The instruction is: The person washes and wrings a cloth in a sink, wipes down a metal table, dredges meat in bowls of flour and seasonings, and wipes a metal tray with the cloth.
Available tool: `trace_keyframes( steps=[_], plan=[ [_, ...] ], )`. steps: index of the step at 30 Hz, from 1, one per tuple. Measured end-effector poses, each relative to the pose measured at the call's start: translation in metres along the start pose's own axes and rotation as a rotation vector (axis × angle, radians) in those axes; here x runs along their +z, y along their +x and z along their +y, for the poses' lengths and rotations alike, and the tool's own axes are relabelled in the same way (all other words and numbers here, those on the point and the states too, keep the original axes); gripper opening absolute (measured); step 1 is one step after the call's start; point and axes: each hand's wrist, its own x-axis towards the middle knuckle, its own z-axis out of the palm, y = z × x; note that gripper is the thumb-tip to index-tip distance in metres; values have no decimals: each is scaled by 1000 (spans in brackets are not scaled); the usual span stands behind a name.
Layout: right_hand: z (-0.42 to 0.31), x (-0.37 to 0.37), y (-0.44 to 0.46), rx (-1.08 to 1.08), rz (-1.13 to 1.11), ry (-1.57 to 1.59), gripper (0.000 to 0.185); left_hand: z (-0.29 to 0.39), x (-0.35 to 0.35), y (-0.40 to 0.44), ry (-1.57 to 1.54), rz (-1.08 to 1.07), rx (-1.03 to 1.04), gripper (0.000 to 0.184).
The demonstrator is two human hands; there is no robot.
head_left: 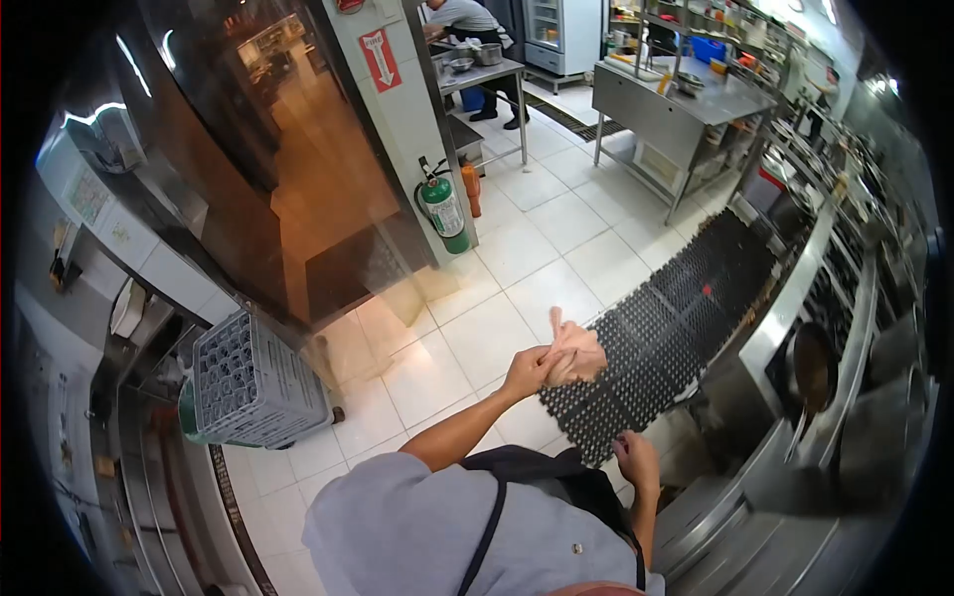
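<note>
Held out in front of me over the floor is a pale pink piece of raw meat that looks like a raw chicken leg (578,353), its narrow end pointing up. My left hand (530,372) is closed on its near side, and the loose, wider part hangs to the right of the fingers. Close to my dark apron (537,465), lower and to the right, my right hand (637,462) has its fingers curled in. Whether anything small is inside those fingers is hidden from me.
A black perforated rubber mat (666,313) covers the tiles ahead. Along the right runs a stove line with a frying pan (813,366). A grey glass rack (260,370) stands at left, a fire extinguisher (442,211) by the doorway. Another person (467,20) works at a far table.
</note>
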Motion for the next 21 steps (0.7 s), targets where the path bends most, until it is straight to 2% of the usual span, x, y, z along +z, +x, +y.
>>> trace_keyframes(
  steps=[2,3,4,5,6,7,8,10,11,12,13,14,15,16,17,18,19,20,21],
  plan=[
    [-8,-30,78,-125,-98,-3,24,34,2,42,-298,74,9,32],
    [-16,-40,116,-280,36,59,27,49,3,61,-415,-1,73,48],
    [-25,-47,150,-430,166,123,29,63,6,78,-417,14,65,48],
    [-35,-53,183,-437,152,123,29,76,12,96,-524,-13,95,54],
    [-44,-57,217,-492,198,323,28,82,16,119,-632,-40,130,61],
    [-45,-63,249,-541,241,525,26,77,20,144,-585,-93,111,71],
    [-40,-71,278,-542,230,521,26,80,26,168,-592,-85,107,71],
    [-27,-86,335,-206,-67,958,16,83,38,221,-636,50,114,55],
    [-9,-88,365,-242,85,800,14,81,39,251,-644,29,91,55],
    [-9,-106,385,-170,71,888,17,81,38,286,-438,60,64,43],
    [-2,-123,409,-103,71,822,23,84,38,322,-227,55,45,33],
    [3,-136,428,-87,205,817,22,94,43,352,-340,88,175,22],
    [8,-160,442,-66,299,710,19,104,50,382,-345,101,156,22],
    [27,-169,462,-47,322,724,15,118,52,410,-247,60,46,21],
    [42,-181,481,-33,408,704,14,106,59,448,-96,16,50,27],
    [55,-196,496,40,427,780,14,129,64,471,4,38,116,35],
    [70,-209,509,36,514,812,15,140,78,495,22,73,239,38],
    [86,-224,525,9,591,844,18,149,98,523,17,17,274,38],
    [100,-243,537,25,651,839,18,155,116,551,168,45,487,40]
  ],
)
